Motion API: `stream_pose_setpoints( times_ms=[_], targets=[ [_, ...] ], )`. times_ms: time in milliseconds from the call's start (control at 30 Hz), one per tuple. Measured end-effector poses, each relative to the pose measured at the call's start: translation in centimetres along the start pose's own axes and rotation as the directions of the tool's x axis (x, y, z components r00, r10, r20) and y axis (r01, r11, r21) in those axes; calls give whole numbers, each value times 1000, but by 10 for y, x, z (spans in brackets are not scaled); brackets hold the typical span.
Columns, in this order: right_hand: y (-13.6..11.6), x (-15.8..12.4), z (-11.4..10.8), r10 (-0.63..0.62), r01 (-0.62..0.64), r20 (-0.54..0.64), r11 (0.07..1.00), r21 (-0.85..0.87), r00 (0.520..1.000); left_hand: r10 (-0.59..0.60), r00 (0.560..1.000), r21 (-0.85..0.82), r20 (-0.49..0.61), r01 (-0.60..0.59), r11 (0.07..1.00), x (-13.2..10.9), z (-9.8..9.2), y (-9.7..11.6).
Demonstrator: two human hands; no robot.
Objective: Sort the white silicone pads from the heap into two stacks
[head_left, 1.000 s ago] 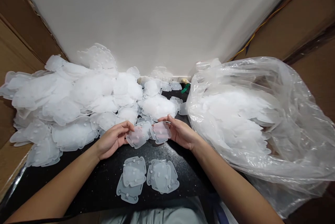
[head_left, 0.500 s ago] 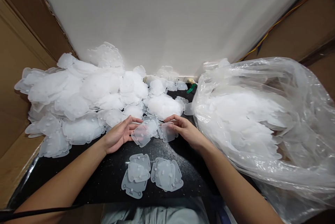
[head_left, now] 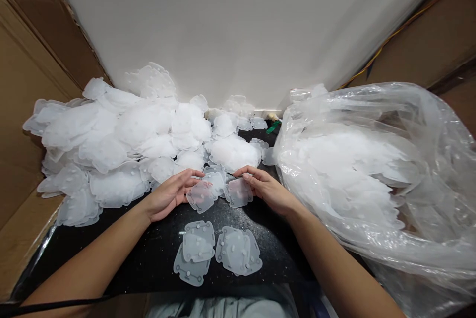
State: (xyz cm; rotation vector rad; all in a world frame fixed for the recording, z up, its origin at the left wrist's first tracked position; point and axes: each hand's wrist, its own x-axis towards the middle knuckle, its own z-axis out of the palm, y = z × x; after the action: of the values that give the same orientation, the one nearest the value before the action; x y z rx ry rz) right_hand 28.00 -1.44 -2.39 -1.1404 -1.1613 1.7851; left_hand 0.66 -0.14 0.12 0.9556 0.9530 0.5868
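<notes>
My left hand grips a translucent white plastic piece with small studs, thumb and fingers closed on its left edge. My right hand holds a second, similar plastic piece by its right edge. Both pieces hover side by side just above the black speckled tabletop. Nearer to me lie two small stacks of the same pieces, the left stack and the right stack.
A large heap of the same white pieces fills the back left of the table against a white wall. A big clear plastic bag full of pieces sits at the right. Cardboard stands at the left. A small green object lies at the back.
Both hands have stayed near the same spot, each keeping its piece. The pieces were drawn slightly toward me from the heap, and the camera view shifted a little.
</notes>
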Motion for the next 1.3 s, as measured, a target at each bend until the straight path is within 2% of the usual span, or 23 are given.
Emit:
stream_pose_setpoints(
  times_ms=[67, 133, 167, 233, 267, 300, 333, 367, 433, 467, 500, 533, 633, 700, 767, 867, 933, 1133, 1233, 1300],
  targets=[
    [-4, -4, 0, -19, 18, 42, 1000, 16, 999, 54, 998, 151, 33, -58, 987, -6, -2, 5],
    [-10, -10, -1, -47, 46, 187, 999, 10, 981, 86, 976, 298, 199, -144, 944, -17, -5, 15],
    [-14, -14, -1, -49, 52, 304, 999, -2, 951, 56, 939, 349, 338, -180, 919, -23, -5, 22],
    [-20, -19, -1, -30, 61, 530, 997, -41, 847, -52, 790, 416, 611, -265, 870, -34, -3, 34],
    [-22, -21, -1, -19, 72, 597, 995, -64, 802, -97, 715, 452, 693, -325, 831, -38, -1, 39],
    [-22, -21, 0, -16, 87, 615, 992, -86, 789, -120, 668, 473, 734, -376, 797, -40, 2, 42],
    [-22, -19, 0, -25, 111, 578, 987, -114, 815, -124, 660, 498, 741, -416, 761, -40, 5, 42],
    [-19, -16, 2, -45, 144, 493, 976, -164, 869, -96, 691, 528, 716, -446, 723, -39, 8, 39],
    [-12, -9, 5, -120, 202, 243, 915, -350, 963, 45, 821, 625, 570, -468, 625, -30, 13, 27],
    [-7, -5, 8, -172, 214, 131, 856, -471, 976, 161, 873, 690, 460, -465, 554, -23, 15, 18],
    [-2, -2, 10, -226, 217, 60, 776, -593, 972, 273, 896, 760, 351, -442, 476, -16, 16, 8],
    [2, 1, 13, -272, 215, 30, 681, -700, 962, 356, 893, 812, 276, -415, 411, -9, 17, -1],
    [11, 4, 23, -335, 209, 62, 421, -883, 940, 447, 862, 854, 237, -405, 327, 8, 18, -20],
    [11, 5, 27, -349, 229, 117, 298, -927, 930, 465, 853, 847, 236, -415, 331, 13, 17, -23],
    [8, 6, 28, -345, 302, 222, 198, -933, 912, 470, 849, 824, 240, -434, 363, 15, 14, -20],
    [0, 9, 25, -322, 406, 359, 91, -909, 876, 460, 846, 799, 269, -463, 384, 14, 10, -11],
    [-4, 10, 23, -314, 416, 375, 72, -906, 872, 456, 842, 807, 287, -469, 358, 14, 7, -7],
    [-2, 9, 19, -298, 413, 368, 101, -905, 881, 443, 827, 817, 346, -498, 291, 16, 9, -3],
    [-10, 8, 14, -279, 408, 351, 180, -895, 894, 437, 838, 809, 328, -488, 328, 18, 8, -3],
    [-24, -2, 12, -296, 401, 316, 296, -867, 901, 443, 839, 794, 317, -490, 360, 19, 7, -4]
  ],
)
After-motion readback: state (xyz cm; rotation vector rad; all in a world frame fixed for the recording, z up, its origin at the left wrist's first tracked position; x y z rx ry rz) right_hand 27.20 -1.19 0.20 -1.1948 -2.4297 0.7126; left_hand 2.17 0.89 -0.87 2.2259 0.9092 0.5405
